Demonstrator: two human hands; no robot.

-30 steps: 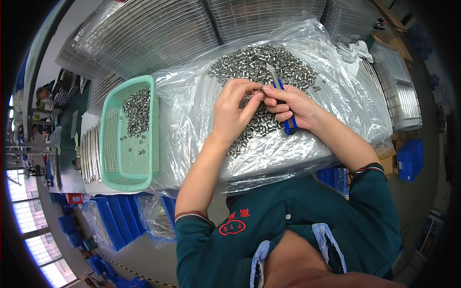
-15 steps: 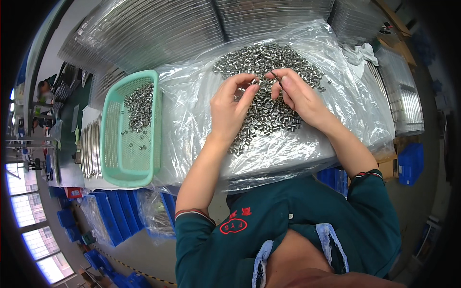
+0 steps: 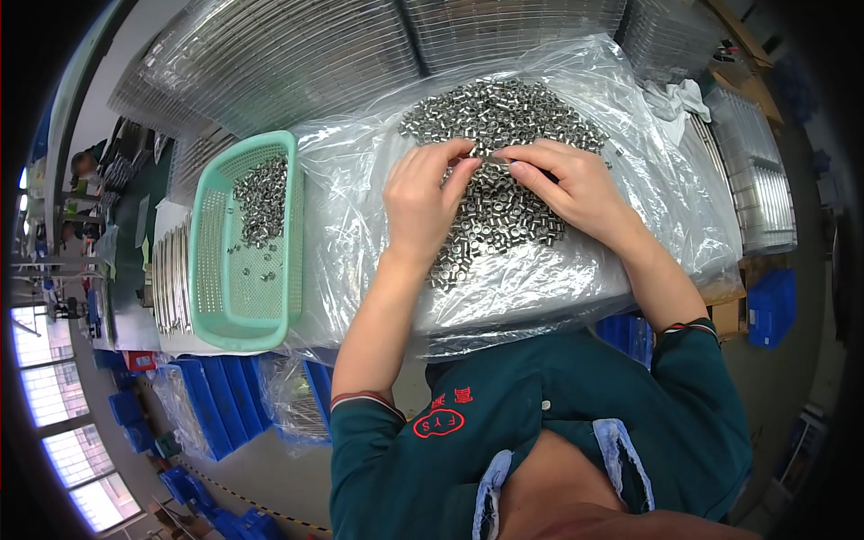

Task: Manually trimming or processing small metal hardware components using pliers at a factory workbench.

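Over a heap of small shiny metal sleeves (image 3: 508, 216), my two hands meet fingertip to fingertip. Thumb and forefinger of my left hand (image 3: 418, 202) pinch a small metal sleeve (image 3: 475, 153), mostly covered by the fingers. My right hand (image 3: 576, 189) is closed around a thin dark tool (image 3: 495, 160), whose tip reaches to the sleeve; its exact kind is too small to tell. The heap lies on a clear plastic sheet (image 3: 360, 234) spread over the table. At the left, a light green plastic basket (image 3: 243, 310) holds more small metal pieces (image 3: 261, 202), gathered toward its far end.
Stacks of clear plastic trays (image 3: 288, 72) rise along the back of the table, with more trays (image 3: 760, 189) at the right. A white cloth (image 3: 675, 101) lies at the back right. Blue bins (image 3: 216, 405) stand below the table's front edge, at left and right.
My right hand has turned and its fingers have drawn together, bringing the dark tool level against the sleeve. My left hand has shifted slightly left.
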